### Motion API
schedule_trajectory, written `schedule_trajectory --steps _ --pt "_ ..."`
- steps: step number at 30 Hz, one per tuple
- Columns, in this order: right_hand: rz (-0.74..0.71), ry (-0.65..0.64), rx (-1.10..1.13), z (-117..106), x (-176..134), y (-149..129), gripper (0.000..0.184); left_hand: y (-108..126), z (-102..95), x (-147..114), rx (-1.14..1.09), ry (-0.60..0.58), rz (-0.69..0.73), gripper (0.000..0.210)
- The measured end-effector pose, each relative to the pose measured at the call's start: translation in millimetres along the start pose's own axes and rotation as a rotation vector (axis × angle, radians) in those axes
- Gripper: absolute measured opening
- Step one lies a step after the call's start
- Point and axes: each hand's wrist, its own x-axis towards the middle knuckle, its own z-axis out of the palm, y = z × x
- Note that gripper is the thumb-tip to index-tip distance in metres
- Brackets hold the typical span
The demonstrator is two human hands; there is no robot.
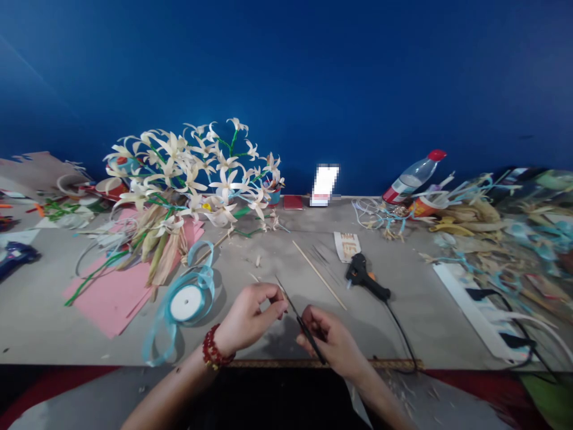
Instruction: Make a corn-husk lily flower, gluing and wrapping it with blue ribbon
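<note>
In the head view my right hand (329, 340) grips dark scissors (308, 335), whose thin blades point up and to the left. My left hand (257, 313), with a red bead bracelet (215, 349) on its wrist, is closed in a pinch beside the blades. Whatever sits between those fingertips is too small to make out. Left of my hands lies a spool of light blue ribbon (187, 303) with loose loops around it. A thin wooden stick (319, 275) rests on the table beyond my right hand. Small pale scraps (258, 261) lie ahead of my left hand.
White flowers (226, 185) on green stems stand at back left, above pink paper (110, 298) and dried husks (163, 254). A black glue gun (367, 278) with a cord lies at right, near a white power strip (474, 316). Behind are a bottle (414, 179) and a bright phone (324, 185).
</note>
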Motion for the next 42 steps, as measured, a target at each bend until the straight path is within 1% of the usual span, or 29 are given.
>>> schedule_trajectory --steps 3,6,12,23,25,27,29,31,33,35,38,42 --pt "0.022 -0.009 0.024 0 0 2 0.042 0 0.0 0 -0.016 -0.007 0.000 0.026" --pt "0.044 -0.030 0.049 0 0 4 0.046 1 -0.3 0 -0.033 -0.021 -0.011 0.026" --pt "0.033 -0.031 0.055 0 1 5 0.052 2 -1.2 1 -0.046 -0.029 -0.024 0.025" --pt "0.060 -0.048 0.128 -1 0 8 0.054 0 -2.5 4 -0.074 -0.063 -0.021 0.026" --pt "0.065 -0.035 0.162 -2 1 9 0.054 1 -3.7 4 -0.055 -0.068 -0.032 0.025" --pt "0.055 0.008 0.212 -3 4 8 0.053 2 -4.7 4 -0.033 -0.084 -0.042 0.023" --pt "0.007 0.092 0.258 -6 8 4 0.049 2 -4.9 5 -0.017 -0.118 -0.032 0.020" --pt "-0.080 0.170 0.298 -7 13 -4 0.044 1 -4.0 7 0.000 -0.166 -0.003 0.018" --pt "-0.146 0.171 0.321 -7 19 -13 0.041 1 -2.5 8 0.013 -0.212 0.029 0.016" --pt "-0.152 0.135 0.334 -5 24 -21 0.041 2 -1.0 9 0.046 -0.237 0.052 0.014" --pt "-0.115 0.135 0.321 -2 31 -27 0.039 4 0.4 9 0.171 -0.206 0.084 0.013" --pt "-0.130 0.156 0.243 0 37 -25 0.038 4 2.4 8 0.325 -0.156 0.098 0.013"
